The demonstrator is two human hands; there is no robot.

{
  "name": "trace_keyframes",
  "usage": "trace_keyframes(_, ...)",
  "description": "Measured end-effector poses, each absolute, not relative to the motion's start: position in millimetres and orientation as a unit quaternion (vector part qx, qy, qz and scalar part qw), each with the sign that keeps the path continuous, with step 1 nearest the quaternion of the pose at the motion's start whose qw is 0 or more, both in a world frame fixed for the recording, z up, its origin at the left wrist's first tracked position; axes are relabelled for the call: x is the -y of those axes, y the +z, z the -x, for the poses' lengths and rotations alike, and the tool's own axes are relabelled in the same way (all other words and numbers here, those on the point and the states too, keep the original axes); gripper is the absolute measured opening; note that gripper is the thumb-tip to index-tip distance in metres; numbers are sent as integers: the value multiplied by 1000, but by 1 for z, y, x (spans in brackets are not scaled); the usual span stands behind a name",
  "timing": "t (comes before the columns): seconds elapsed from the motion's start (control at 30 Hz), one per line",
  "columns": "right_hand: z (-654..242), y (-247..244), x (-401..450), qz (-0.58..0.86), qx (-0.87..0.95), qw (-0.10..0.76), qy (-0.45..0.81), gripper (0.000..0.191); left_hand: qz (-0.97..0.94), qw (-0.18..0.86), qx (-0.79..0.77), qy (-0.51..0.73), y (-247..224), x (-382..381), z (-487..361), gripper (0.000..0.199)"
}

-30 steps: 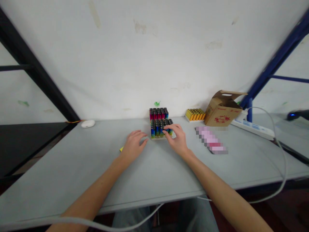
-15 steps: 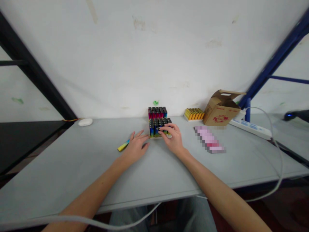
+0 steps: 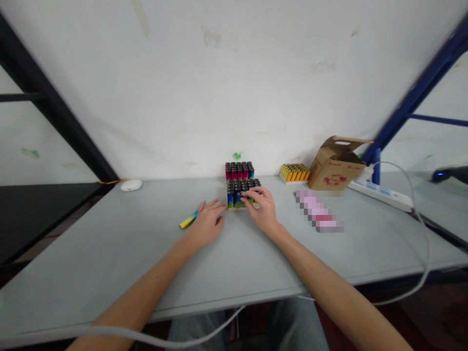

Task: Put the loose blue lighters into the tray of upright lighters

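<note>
My right hand [image 3: 263, 210] has thumb and fingers pinched at the front row of upright blue-green batteries [image 3: 231, 197], on a battery there; part of the row is hidden behind the fingers. Fingers spread, my left hand [image 3: 208, 223] rests low on the table, one fingertip by the front left corner of that block. A yellow and blue piece [image 3: 187, 220] lies partly under the left hand's fingers. Behind the blue-green block stand pink and black batteries [image 3: 239, 170] in rows.
Yellow batteries [image 3: 295, 172] stand in a tray at the back right, beside an open cardboard box [image 3: 334, 168]. A power strip [image 3: 382, 195] and a pixelated pink object [image 3: 316, 212] lie right. At the left is a white case [image 3: 131, 185].
The whole view has shifted very slightly. Both hands keep nearly the same place and pose at the batteries.
</note>
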State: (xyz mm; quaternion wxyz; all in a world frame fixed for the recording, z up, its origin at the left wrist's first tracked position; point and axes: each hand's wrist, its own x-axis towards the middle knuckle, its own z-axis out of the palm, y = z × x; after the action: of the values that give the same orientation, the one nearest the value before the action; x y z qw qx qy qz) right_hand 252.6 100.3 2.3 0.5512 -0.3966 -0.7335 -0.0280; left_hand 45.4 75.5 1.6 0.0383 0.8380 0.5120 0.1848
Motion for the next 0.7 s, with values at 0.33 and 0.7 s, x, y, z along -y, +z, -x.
trace_keyframes(0.33, -256, 0, -101, 390, 728, 560, -64, 13, -789, -31, -582, 193, 11, -88, -14, 45)
trace_keyframes(0.7, -250, -2, -98, 389, 740, 547, -31, 14, -764, 26, -634, 115, 26, -85, -7, 28)
